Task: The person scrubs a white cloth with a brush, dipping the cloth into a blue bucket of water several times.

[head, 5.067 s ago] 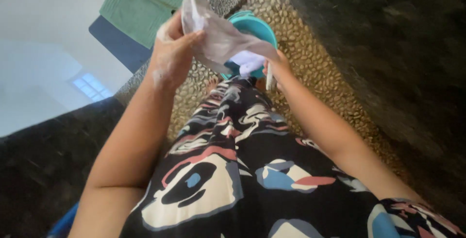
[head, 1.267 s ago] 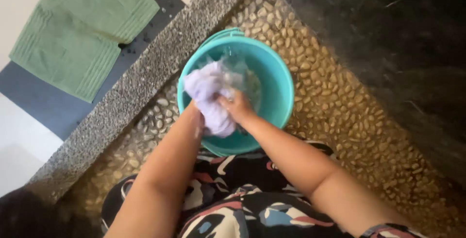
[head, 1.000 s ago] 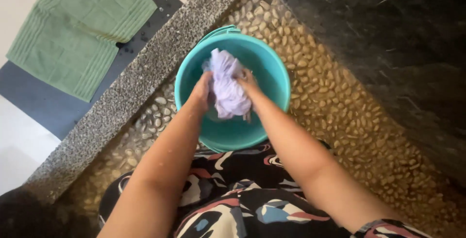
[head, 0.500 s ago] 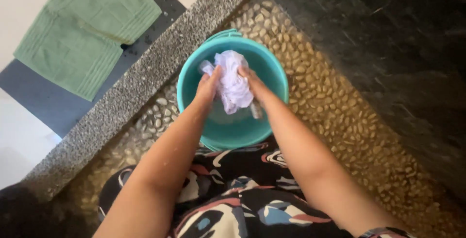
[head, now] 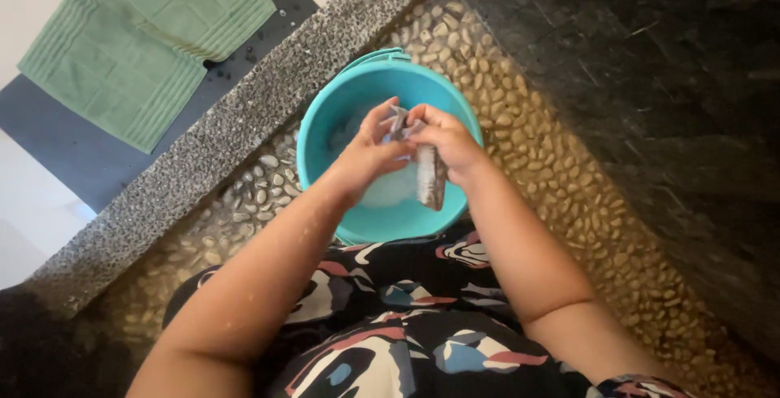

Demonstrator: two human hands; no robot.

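Both bare forearms reach far and converge, left hand [head: 366,154] with fingers curled and thumb up, touching right hand [head: 443,140], which is clenched in a fist.

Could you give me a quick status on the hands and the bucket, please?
Left hand and right hand grip a bunched wet cloth above the teal bucket. Nothing in the way.

No packages, labels, signs, screens.

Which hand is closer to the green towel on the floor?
The left hand. It is over the teal bucket on the side toward the green towel. The right hand is on the bucket's far side from the towel, gripping a wet cloth.
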